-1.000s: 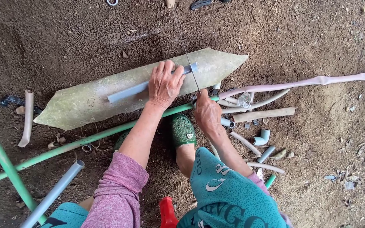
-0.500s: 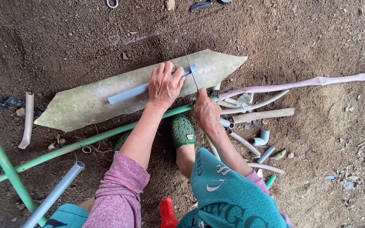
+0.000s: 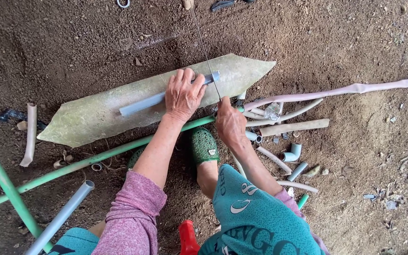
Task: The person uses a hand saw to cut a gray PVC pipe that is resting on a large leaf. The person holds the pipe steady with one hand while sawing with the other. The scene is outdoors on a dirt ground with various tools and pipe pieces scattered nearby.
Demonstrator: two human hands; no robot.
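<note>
On bare dirt, both hands (image 3: pixel 183 96) stay put, pipe (image 3: pixel 159 98) unmoved.

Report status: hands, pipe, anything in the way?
Left hand pressing grey pipe onto slab. Right hand gripping saw blade at pipe end. Cut line unobstructed.

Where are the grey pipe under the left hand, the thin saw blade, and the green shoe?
grey pipe (image 3: pixel 140 104), head view, bare stretch left of the hand.
saw blade (image 3: pixel 205 52), head view, mid-length above the pipe.
green shoe (image 3: pixel 203 145), head view, mesh top.
</note>
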